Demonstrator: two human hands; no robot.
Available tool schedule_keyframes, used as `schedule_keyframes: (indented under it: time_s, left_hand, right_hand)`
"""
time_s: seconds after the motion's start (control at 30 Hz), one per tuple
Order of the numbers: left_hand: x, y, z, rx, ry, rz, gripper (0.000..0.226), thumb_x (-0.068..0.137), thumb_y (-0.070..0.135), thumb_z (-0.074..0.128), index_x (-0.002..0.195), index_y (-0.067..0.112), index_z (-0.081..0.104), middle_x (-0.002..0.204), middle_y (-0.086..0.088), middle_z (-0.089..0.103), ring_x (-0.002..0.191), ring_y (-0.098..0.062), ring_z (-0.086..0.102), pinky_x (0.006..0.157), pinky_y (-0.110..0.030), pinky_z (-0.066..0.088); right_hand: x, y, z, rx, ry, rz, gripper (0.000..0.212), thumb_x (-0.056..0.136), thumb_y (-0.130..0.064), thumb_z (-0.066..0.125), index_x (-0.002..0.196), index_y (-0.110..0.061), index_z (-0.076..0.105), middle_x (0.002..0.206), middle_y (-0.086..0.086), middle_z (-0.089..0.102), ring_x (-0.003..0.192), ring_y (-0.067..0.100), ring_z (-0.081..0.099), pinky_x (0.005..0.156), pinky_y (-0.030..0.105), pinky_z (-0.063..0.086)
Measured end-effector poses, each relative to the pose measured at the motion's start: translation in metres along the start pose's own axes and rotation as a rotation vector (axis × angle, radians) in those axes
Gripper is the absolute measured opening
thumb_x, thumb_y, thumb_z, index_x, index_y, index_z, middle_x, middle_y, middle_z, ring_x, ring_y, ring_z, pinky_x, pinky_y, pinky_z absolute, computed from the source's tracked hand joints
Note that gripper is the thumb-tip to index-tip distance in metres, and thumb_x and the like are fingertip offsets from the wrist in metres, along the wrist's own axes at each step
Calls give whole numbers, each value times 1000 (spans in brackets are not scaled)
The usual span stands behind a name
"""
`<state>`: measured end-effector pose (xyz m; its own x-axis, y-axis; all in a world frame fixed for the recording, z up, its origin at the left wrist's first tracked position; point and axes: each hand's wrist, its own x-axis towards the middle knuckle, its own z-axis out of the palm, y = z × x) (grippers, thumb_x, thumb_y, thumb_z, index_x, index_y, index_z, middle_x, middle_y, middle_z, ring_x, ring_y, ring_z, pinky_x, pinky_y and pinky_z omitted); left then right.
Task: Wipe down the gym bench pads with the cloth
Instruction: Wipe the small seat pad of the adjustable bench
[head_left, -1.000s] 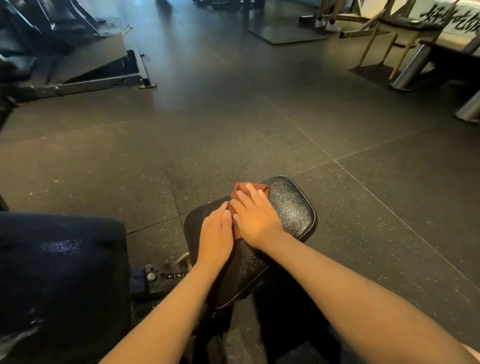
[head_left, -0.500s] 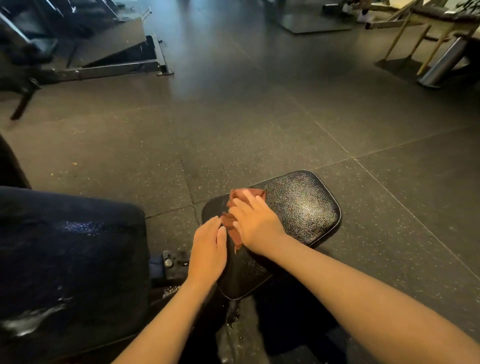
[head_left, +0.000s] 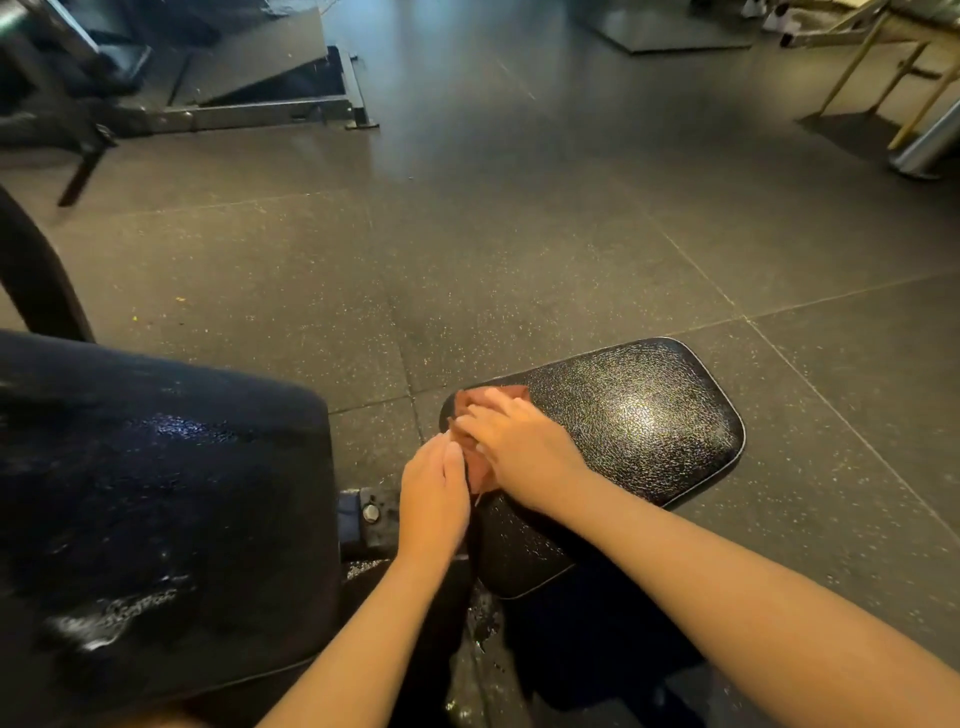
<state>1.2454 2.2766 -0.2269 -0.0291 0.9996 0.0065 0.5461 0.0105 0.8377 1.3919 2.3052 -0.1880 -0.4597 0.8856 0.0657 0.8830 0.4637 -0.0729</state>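
Seat pad (head_left: 639, 415): black, grained vinyl, glossy, tilted in view, with its wide end away from the person.

Cloth (head_left: 478, 473): reddish-brown, bunched, lying on the left part of the seat pad near its left edge. Only small parts show, ahead of the fingers and between the two hands.

Right hand (head_left: 519, 452): palm down on the cloth, fingers stretched out flat and pressing it onto the seat pad. No curl around the fabric is visible.

Left hand (head_left: 434, 499): at the left edge of the seat pad, just beside the right hand, fingers straight and held together, nothing grasped. Cannot tell whether its fingertips touch the cloth.

Back pad (head_left: 156, 467): large and dark, left of the seat pad, with wet-looking streaks on its surface.

Bolted metal bracket (head_left: 370, 513): between the back pad and the seat pad, partly behind the left hand.

Speckled rubber floor (head_left: 519, 260): lies beyond the seat pad. A low metal-framed platform (head_left: 270, 104) sits far beyond, to the left.
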Motion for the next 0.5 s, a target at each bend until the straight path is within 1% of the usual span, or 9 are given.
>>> schedule_keyframes:
  time_s: [0.03, 0.1, 0.17, 0.23, 0.3, 0.37, 0.4, 0.43, 0.5]
  left_hand:
    - [1, 4, 0, 27, -29, 17, 35, 107, 18, 32, 116, 20, 66, 119, -1, 66, 111, -12, 57, 103, -41, 43]
    - [4, 8, -1, 73, -61, -32, 43, 108, 22, 30, 141, 12, 56, 145, -6, 54, 136, -18, 45, 118, -42, 29]
    - [4, 8, -2, 65, -49, -61, 45, 109, 25, 29, 147, 10, 49, 152, -5, 48, 142, -18, 39, 122, -39, 24]
    - [2, 6, -3, -45, -19, -122, 46, 108, 29, 29, 147, 15, 50, 150, -2, 50, 139, -15, 42, 120, -36, 28]
    - [0, 5, -4, -197, 25, -227, 45, 108, 33, 30, 145, 21, 53, 144, 4, 55, 133, -12, 48, 117, -37, 35]
    - [-5, -1, -3, -315, 43, -296, 44, 107, 35, 32, 141, 22, 57, 137, 7, 58, 128, -12, 52, 114, -40, 39]
    - [-9, -3, -4, -331, 39, -293, 44, 105, 37, 33, 137, 22, 60, 134, 5, 61, 125, -13, 55, 113, -42, 41]
    - [-14, -1, -4, -312, 23, -255, 44, 104, 37, 33, 133, 21, 63, 131, 2, 64, 122, -14, 57, 111, -43, 43]
    - [-23, 2, -5, -190, -27, -120, 40, 105, 27, 34, 133, 17, 62, 133, -1, 63, 118, -8, 55, 109, -32, 41]
  right_hand:
    - [2, 9, -4, -41, 25, 80, 32, 92, -23, 51, 124, -20, 57, 132, -1, 55, 135, 24, 38, 104, 41, 39]
    - [16, 22, -12, -70, 63, 308, 35, 96, -26, 47, 130, -21, 50, 139, -1, 49, 140, 26, 27, 113, 40, 27]
    - [31, 21, -11, -43, 62, 410, 36, 102, -28, 38, 136, -20, 47, 144, 0, 47, 145, 28, 20, 119, 44, 15]
    - [43, 6, -4, 21, -3, 336, 37, 104, -28, 33, 138, -22, 46, 146, -3, 45, 146, 28, 17, 120, 46, 11]
    - [44, -7, 6, -13, -72, 168, 33, 102, -29, 39, 133, -23, 51, 143, -4, 48, 144, 27, 21, 116, 45, 21]
    - [29, -19, 13, -9, -92, 38, 31, 99, -29, 52, 127, -19, 61, 138, 1, 58, 140, 32, 37, 110, 49, 35]
    - [20, -23, 16, -3, -102, 4, 32, 97, -29, 55, 126, -17, 65, 134, 4, 62, 136, 34, 44, 107, 50, 41]
    - [11, -24, 16, -28, -106, -20, 35, 97, -29, 53, 127, -17, 65, 133, 5, 63, 134, 35, 47, 104, 50, 44]
    - [-5, -17, 8, -111, -121, -31, 43, 98, -31, 44, 137, -17, 55, 141, 5, 57, 140, 32, 40, 107, 46, 40]
